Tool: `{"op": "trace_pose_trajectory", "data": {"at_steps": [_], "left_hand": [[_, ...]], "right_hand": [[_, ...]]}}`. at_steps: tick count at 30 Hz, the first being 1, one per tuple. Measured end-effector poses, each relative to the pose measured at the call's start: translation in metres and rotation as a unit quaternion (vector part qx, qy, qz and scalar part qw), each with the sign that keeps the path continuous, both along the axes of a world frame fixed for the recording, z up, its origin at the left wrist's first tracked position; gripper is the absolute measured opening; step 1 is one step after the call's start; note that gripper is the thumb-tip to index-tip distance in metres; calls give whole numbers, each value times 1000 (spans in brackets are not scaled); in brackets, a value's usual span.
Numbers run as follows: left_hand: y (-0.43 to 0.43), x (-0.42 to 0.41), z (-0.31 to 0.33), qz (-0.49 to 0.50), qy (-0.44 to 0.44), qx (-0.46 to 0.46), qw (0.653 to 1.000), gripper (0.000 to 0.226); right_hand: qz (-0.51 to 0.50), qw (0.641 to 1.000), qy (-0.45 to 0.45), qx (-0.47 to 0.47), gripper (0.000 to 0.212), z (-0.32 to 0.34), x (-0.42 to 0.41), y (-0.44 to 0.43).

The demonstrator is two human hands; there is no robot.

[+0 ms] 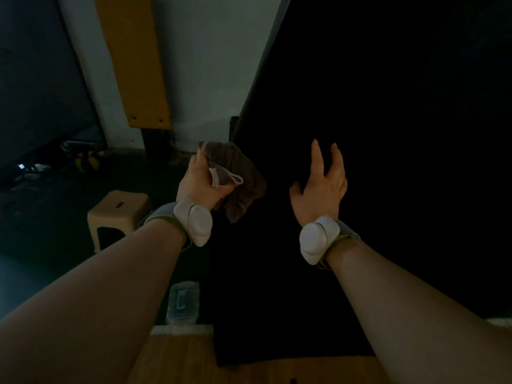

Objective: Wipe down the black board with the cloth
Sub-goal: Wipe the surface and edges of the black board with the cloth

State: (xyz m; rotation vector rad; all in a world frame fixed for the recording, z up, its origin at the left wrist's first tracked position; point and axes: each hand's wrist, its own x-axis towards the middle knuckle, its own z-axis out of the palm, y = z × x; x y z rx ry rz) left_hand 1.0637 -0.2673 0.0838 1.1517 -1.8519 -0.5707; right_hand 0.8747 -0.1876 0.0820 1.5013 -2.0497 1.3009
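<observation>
A tall black board fills the right half of the head view, its bottom end near a wooden surface. My left hand grips a crumpled brown cloth with a white loop tag, held at the board's left edge. My right hand is raised in front of the board with fingers spread and straight, holding nothing. Whether it touches the board I cannot tell. Both wrists wear white devices on grey bands.
A beige plastic stool stands on the dark floor to the left. A yellow panel hangs on the white wall behind. A clear plastic box lies below my left forearm. Small clutter sits at the far left.
</observation>
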Motion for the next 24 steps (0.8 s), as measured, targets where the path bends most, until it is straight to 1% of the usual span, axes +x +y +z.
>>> {"op": "trace_pose_trajectory", "data": {"at_steps": [3, 6, 8, 10, 11, 12, 13, 14, 15, 16, 17, 18, 20, 24], "left_hand": [[-2, 8, -25, 43, -40, 11, 998, 84], [-9, 29, -51, -13, -88, 93, 992, 91], [-12, 42, -62, -39, -122, 141, 982, 92], [-11, 47, -62, -40, -149, 135, 979, 85], [-10, 47, -57, -33, -137, 111, 984, 82], [-8, 46, -49, -32, -90, 99, 990, 79], [-4, 44, -37, -40, -14, 100, 994, 76], [0, 40, -23, -58, 67, 97, 991, 73], [3, 34, -9, -70, 131, 84, 985, 70], [5, 27, 2, -67, 155, 60, 984, 71], [6, 19, 10, -52, 135, 35, 989, 74], [7, 12, 14, -39, 96, 20, 994, 79], [9, 3, 11, -30, 47, 28, 998, 86], [6, 6, -1, -16, 33, 26, 999, 85]], "right_hand": [[10, 1000, 0, 12, 80, -5, 3, 1], [13, 1000, 0, 16, 79, -11, 7, 3], [15, 1000, 1, 23, 79, -15, 10, 4], [18, 1000, 1, 21, 78, -16, 11, 5], [17, 1000, 1, 15, 78, -15, 11, 5], [15, 1000, 0, 9, 78, -12, 11, 5], [14, 1000, -3, 3, 78, -9, 11, 5], [12, 1000, -6, -5, 78, -6, 11, 4], [10, 1000, -8, -13, 78, -2, 11, 3], [7, 1000, -9, -19, 79, 1, 11, 1], [4, 1000, -10, -20, 79, 3, 12, 0], [0, 1000, -10, -19, 79, 5, 12, -1], [-5, 1000, -10, -15, 79, 4, 12, -3], [6, 1000, -6, -9, 79, -5, 13, -2]]}}
